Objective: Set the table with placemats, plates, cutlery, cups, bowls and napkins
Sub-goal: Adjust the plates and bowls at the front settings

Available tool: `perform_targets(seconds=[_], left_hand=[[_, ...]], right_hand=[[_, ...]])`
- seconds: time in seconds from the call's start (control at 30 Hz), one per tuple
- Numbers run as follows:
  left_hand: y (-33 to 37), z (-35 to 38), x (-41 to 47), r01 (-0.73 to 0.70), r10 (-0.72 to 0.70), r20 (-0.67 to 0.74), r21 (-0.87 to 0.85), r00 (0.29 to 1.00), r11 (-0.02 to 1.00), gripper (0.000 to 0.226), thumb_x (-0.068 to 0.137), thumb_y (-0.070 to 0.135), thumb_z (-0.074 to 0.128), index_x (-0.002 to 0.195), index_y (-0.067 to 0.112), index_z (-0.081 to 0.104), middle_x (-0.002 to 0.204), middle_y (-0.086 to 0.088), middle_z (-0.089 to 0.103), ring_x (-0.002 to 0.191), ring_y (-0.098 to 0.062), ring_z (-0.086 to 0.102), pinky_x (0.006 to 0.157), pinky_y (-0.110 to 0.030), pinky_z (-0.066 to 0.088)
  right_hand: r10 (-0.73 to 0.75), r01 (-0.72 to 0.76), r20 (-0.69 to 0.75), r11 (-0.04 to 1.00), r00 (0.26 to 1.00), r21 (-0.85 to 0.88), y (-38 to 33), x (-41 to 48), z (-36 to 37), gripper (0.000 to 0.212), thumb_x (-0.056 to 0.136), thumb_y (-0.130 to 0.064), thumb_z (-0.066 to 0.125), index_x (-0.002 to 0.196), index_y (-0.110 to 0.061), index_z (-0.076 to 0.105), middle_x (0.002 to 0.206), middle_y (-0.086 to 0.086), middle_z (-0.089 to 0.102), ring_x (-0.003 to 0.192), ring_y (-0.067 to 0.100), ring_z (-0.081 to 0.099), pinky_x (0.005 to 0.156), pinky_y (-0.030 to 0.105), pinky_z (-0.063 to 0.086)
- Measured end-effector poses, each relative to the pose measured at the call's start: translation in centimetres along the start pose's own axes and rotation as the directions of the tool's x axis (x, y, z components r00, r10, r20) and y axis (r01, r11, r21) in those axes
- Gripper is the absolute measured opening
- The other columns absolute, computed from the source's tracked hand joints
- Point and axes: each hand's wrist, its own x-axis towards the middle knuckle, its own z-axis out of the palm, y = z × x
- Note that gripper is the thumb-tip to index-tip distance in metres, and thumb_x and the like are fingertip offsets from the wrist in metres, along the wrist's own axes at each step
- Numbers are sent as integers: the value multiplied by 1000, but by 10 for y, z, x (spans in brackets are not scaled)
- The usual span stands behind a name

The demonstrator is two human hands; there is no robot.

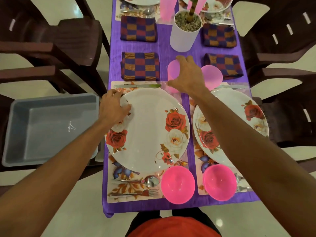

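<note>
A person's right hand [187, 77] wraps round a translucent pink cup [172, 71], fingers curled over its far side and thumb on the near side, at the far right corner of the left placemat [119, 170]; whether the cup rests there or is lifted cannot be told. The left hand [114, 108] holds the far left rim of a rose-patterned plate [150, 127], thumb on its face and fingers curled at its edge. The plate lies on the left placemat at the near end of the bench, which is covered by a purple cloth [164, 45]. A knife [136, 86] lies just beyond the plate; a spoon [143, 181] and a fork [136, 194] lie on its near side, beside a pink bowl [177, 184]. To the right, a second plate [239, 106] sits on its own placemat [200, 190], with a second bowl [219, 182] on the near side and a second cup [212, 76] just right of the right hand. Four folded checked napkins [140, 66] lie farther up the cloth, two on each side, with a white plant pot [183, 38] between the far pair. More plates show at the far end. A grey tub [46, 129] sits left of the bench, and dark chairs [71, 36] stand along both sides.
</note>
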Motion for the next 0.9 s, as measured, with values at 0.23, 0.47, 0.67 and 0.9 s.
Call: perform_targets(seconds=[0.23, 0.47, 0.67, 0.9], left_hand=[[3, 0, 1, 13, -13, -3, 1, 1000, 1000, 58, 89, 39, 70, 138, 15, 53, 139, -8, 51, 128, -30, 44, 107, -49, 43], [2, 0, 2, 18, -18, -1, -8, 1000, 1000, 58, 89, 38, 70, 138, 15, 53, 139, -8, 49, 128, -31, 43, 107, -50, 43], [1, 0, 2, 3, -3, 2, -4, 1000, 1000, 56, 90, 37, 70, 138, 15, 53, 139, -9, 50, 127, -31, 44, 106, -47, 42], [1, -3, -10, -34, 15, -155, -122, 988, 992, 47, 90, 35, 68, 131, 15, 60, 132, -7, 56, 122, -27, 51, 101, -47, 48]], right_hand=[[6, -6, 14, 999, 1000, 47, -5, -3, 2, 94, 72, -53, 84, 147, -19, 38, 142, 10, 44, 126, 31, 51, 100, 42, 46], [28, -28, 3, 1000, 1000, 15, -11, -1, 3, 91, 75, -53, 82, 147, -18, 38, 143, 10, 44, 127, 31, 51, 98, 41, 47], [31, -31, -3, 999, 1000, 11, -9, -5, 5, 95, 74, -57, 81, 148, -16, 37, 143, 11, 43, 125, 33, 53, 96, 41, 48], [37, -37, 2, 999, 999, 18, -10, -11, -2, 111, 70, -69, 77, 155, -19, 27, 147, 14, 39, 128, 39, 52, 99, 48, 47]])
